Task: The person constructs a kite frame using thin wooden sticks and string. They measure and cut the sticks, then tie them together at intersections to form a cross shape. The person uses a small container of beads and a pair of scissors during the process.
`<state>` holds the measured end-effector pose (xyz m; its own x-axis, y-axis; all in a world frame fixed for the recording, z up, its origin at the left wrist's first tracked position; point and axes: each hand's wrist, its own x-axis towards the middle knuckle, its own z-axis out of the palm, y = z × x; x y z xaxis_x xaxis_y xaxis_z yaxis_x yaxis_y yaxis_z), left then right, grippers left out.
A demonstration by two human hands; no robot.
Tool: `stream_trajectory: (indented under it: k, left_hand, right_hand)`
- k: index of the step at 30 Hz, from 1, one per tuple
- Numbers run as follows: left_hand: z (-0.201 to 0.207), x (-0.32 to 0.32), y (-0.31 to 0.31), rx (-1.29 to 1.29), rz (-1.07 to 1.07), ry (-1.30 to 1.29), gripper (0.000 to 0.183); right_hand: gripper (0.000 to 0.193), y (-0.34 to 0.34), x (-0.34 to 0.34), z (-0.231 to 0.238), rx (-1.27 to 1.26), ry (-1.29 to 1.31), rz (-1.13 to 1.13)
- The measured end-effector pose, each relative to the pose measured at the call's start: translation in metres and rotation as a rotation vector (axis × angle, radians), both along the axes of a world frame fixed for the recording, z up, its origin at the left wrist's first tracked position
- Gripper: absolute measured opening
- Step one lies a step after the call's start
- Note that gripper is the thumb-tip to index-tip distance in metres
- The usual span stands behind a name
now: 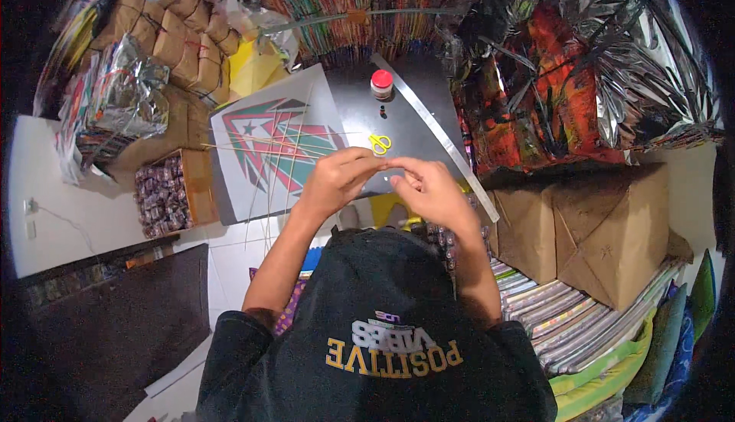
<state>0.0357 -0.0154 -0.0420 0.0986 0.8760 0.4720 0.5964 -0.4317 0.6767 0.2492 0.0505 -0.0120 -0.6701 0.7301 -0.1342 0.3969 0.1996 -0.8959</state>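
We see the left hand point(342, 178) and the right hand point(434, 192) meeting at their fingertips above the near edge of the glossy black tabletop point(354, 89). Both are narrowed to a pinch; whether they grip a slender piece between them we cannot tell, as anything there is too fine to make out.

To their left, the long, thin, pale sticks point(277, 146) lie crisscrossed over the white sheet with a red, green and black angular pattern point(331, 100). We see no joined frame among them, so we judge the work to be at an early stage: the sticks are laid out, while any fastening seems left to do. The small yellow-handled scissors point(380, 144) lie unused just beyond the fingers. Farther off, the squat jar with a red lid point(381, 85) stands closed, near the long, flat metal ruler point(432, 119).
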Motion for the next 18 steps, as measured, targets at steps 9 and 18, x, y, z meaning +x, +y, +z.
stream_trajectory:
  k: [9,18]
  left_hand:
    - [-0.004,-0.032,-0.064,-0.222,0.257,-0.197,0.016]
    - [0.036,-0.011,-0.07,-0.207,0.195,-0.279,0.041]
  right_hand:
    - [0.021,-0.002,0.005,0.026,0.071,0.007,0.012]
    - [0.021,-0.021,-0.01,0.019,-0.001,0.076,0.055]
